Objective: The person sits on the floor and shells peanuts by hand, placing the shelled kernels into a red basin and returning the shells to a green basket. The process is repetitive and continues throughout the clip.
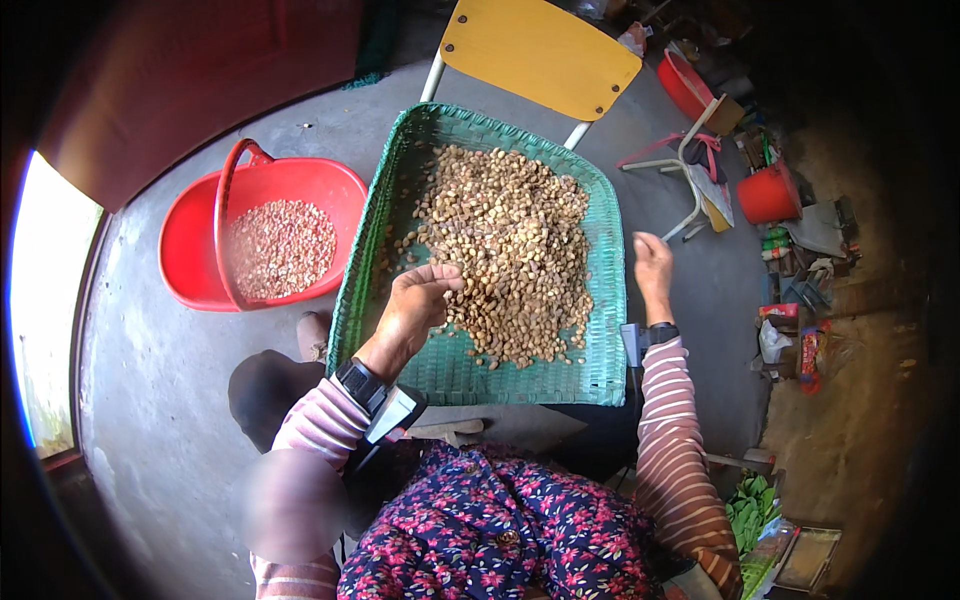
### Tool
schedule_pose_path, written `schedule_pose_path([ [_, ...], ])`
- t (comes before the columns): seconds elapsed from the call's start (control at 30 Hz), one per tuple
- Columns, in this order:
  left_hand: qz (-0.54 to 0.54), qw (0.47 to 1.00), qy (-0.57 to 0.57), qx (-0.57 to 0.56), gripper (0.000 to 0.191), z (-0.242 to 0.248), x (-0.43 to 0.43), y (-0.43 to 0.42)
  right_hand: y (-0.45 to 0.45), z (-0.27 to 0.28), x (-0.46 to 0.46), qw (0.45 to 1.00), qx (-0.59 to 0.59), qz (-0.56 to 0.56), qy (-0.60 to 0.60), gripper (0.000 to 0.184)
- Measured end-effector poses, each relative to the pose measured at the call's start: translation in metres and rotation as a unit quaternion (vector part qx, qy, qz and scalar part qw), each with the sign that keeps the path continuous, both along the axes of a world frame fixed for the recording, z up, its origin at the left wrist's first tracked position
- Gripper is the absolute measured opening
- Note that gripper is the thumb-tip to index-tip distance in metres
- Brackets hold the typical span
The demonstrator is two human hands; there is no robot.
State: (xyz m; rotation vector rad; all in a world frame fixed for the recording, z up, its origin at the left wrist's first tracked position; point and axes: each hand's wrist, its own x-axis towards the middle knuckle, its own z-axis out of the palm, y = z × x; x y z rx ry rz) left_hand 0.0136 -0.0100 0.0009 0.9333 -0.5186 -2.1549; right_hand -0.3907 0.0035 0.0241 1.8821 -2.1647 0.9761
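Note:
A green woven tray (517, 386) with raised sides stands before me, holding a broad heap of tan, peanut-like nuts (517, 247). Over the heap's lower left side is my left hand (416, 307), thumb and fingertips pinched together; whether a nut is between them is hidden. My right hand (654, 271) hangs just outside the tray's right rim, its fingers curled in, and what they may enclose cannot be seen. To the left on the floor sits a red plastic basket (187, 247) with an arched handle, containing paler, pinkish kernels (285, 247).
Behind the tray rises a chair's yellow backrest (540, 52). On the right are a tipped-looking metal-framed chair (690, 180), a red bucket (769, 193), a red basin (682, 84) and piled clutter. Green leaves (752, 510) lie at lower right. A dark red door (187, 90) stands at upper left.

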Motion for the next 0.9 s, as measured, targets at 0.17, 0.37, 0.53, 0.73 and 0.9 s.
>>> schedule_pose_path([
  [0.17, -0.033, 0.999, 0.021, -0.025, 0.011, -0.001, -0.001, -0.001, -0.047, 0.009, 0.121, 0.975, 0.057, 0.211, -0.044, 0.009],
  [0.37, -0.029, 0.999, 0.036, 0.001, 0.014, 0.005, 0.004, -0.005, -0.099, -0.017, 0.181, 0.949, 0.202, 0.239, 0.038, 0.014],
  [0.53, -0.031, 0.999, 0.045, -0.002, 0.013, 0.011, 0.007, -0.004, -0.108, -0.036, 0.180, 0.940, 0.243, 0.215, 0.100, 0.008],
  [0.73, -0.038, 0.998, 0.044, -0.006, 0.013, 0.011, 0.007, -0.003, -0.104, -0.039, 0.176, 0.932, 0.286, 0.191, 0.119, 0.009],
  [0.9, -0.029, 0.999, 0.026, -0.014, 0.015, 0.010, 0.005, -0.003, -0.085, -0.016, 0.188, 0.941, 0.276, 0.196, 0.004, 0.004],
])
